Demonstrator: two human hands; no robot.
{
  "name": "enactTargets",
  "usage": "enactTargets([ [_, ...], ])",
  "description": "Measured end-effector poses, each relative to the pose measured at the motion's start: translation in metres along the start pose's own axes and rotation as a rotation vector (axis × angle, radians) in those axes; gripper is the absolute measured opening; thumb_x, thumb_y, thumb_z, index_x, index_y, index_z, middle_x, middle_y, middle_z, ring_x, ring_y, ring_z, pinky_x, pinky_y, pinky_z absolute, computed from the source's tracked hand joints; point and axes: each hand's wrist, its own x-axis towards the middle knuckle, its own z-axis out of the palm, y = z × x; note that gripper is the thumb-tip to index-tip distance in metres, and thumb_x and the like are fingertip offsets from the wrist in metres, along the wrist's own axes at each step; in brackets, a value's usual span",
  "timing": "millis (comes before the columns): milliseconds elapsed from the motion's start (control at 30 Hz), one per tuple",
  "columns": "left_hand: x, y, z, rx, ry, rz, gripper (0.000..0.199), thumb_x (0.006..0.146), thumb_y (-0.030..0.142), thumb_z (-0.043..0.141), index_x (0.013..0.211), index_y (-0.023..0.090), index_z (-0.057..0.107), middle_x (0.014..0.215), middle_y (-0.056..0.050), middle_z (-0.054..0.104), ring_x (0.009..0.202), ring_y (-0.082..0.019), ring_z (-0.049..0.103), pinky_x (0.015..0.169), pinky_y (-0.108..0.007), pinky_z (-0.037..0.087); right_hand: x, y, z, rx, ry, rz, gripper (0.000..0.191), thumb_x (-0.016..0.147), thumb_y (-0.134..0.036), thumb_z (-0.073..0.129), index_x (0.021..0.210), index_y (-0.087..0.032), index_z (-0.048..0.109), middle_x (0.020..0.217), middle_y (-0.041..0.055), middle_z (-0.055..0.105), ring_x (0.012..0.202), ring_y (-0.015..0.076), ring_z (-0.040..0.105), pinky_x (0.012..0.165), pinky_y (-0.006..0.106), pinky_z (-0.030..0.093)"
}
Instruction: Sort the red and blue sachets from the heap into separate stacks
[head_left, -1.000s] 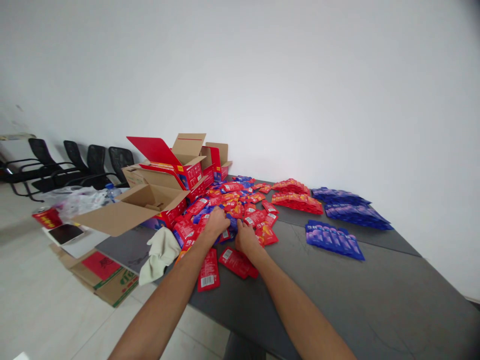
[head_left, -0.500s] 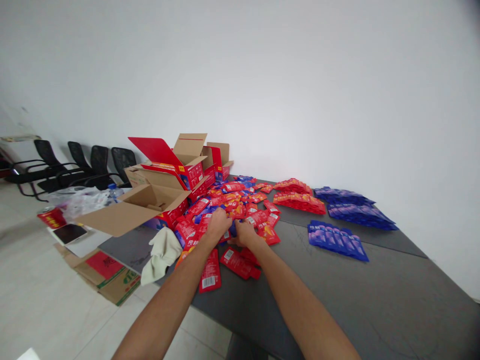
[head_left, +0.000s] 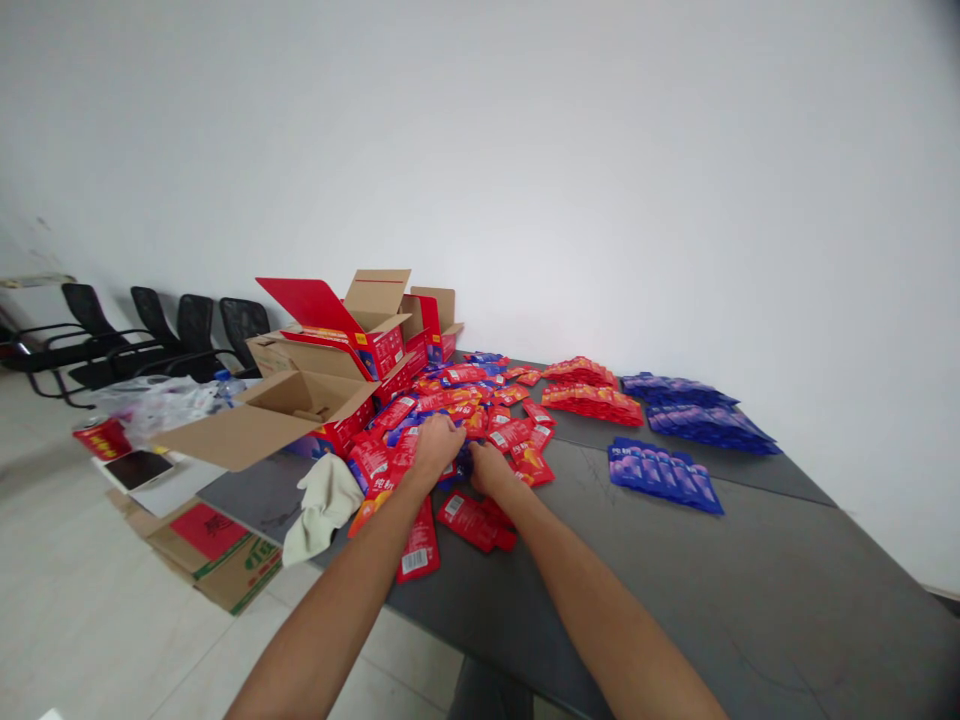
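A loose heap of small red and blue pouches (head_left: 457, 400) covers the middle of the table. In its near part, my left hand (head_left: 439, 446) and my right hand (head_left: 489, 468) sit close together with fingers curled in. Between them shows a dark blue pouch (head_left: 454, 472), which both appear to pinch; the fingertips are mostly hidden. Just in front of my hands lie a red pouch (head_left: 469, 520) and another red pouch (head_left: 418, 548) with a barcode. To the right, a row of blue pouches (head_left: 664, 476) lies flat and overlapping.
Behind that row are stacked blue pouches (head_left: 712, 425) and stacked red pouches (head_left: 592, 402). Open red cartons (head_left: 352, 415) stand left of the heap. A pale cloth (head_left: 324, 505) hangs over the table's front edge. Further left are a phone (head_left: 139, 468) and a plastic bag (head_left: 161, 405).
My hands have drawn slightly closer together, and less of the blue pouch shows between them. The view has shifted a little; the rows and cartons stay as they were.
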Motion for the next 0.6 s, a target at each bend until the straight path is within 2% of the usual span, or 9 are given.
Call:
enactTargets([
  [100, 0.000, 0.000, 0.001, -0.064, -0.024, -0.008, 0.019, 0.083, 0.027, 0.055, 0.074, 0.017, 0.069, 0.081, -0.006, 0.072, 0.076, -0.016, 0.064, 0.070, -0.024, 0.042, -0.002, -0.002, 0.000, 0.021, 0.009, 0.024, 0.038, 0.081, -0.025, 0.062, 0.117, -0.013, 0.061, 0.116, 0.0149, 0.066, 0.108, 0.0261, 0.060, 0.096, 0.034, 0.041],
  [167, 0.000, -0.001, 0.004, -0.097, -0.028, -0.016, 0.019, 0.083, 0.027, 0.054, 0.075, 0.016, 0.068, 0.079, -0.006, 0.071, 0.073, -0.015, 0.063, 0.067, -0.024, 0.041, -0.003, -0.004, 0.002, 0.030, 0.021, 0.047, 0.040, 0.081, -0.036, 0.063, 0.114, -0.014, 0.061, 0.120, 0.0160, 0.064, 0.113, 0.0281, 0.057, 0.098, 0.038, 0.039],
  [300, 0.002, -0.004, 0.013, -0.141, -0.006, -0.026, 0.019, 0.083, 0.028, 0.054, 0.074, 0.016, 0.066, 0.079, -0.007, 0.071, 0.073, -0.016, 0.062, 0.067, -0.025, 0.040, -0.005, -0.003, 0.004, 0.060, 0.016, 0.135, 0.068, 0.070, -0.057, 0.071, 0.121, -0.015, 0.055, 0.124, 0.0175, 0.060, 0.119, 0.0341, 0.051, 0.093, 0.044, 0.042],
  [367, 0.003, -0.005, 0.018, -0.160, 0.002, -0.028, 0.018, 0.083, 0.027, 0.054, 0.073, 0.016, 0.065, 0.079, -0.008, 0.070, 0.074, -0.017, 0.063, 0.069, -0.026, 0.040, -0.005, -0.003, 0.005, 0.075, 0.007, 0.178, 0.074, 0.065, -0.059, 0.074, 0.122, -0.017, 0.053, 0.126, 0.0167, 0.059, 0.120, 0.0350, 0.049, 0.093, 0.045, 0.042],
  [600, 0.005, -0.011, 0.021, -0.245, 0.016, -0.084, 0.014, 0.085, 0.025, 0.052, 0.077, 0.018, 0.061, 0.084, -0.008, 0.070, 0.078, -0.018, 0.063, 0.070, -0.027, 0.040, 0.001, -0.016, 0.010, 0.030, 0.026, 0.214, 0.068, 0.068, -0.044, 0.073, 0.128, -0.021, 0.051, 0.126, 0.0179, 0.054, 0.118, 0.0380, 0.048, 0.091, 0.049, 0.040],
])
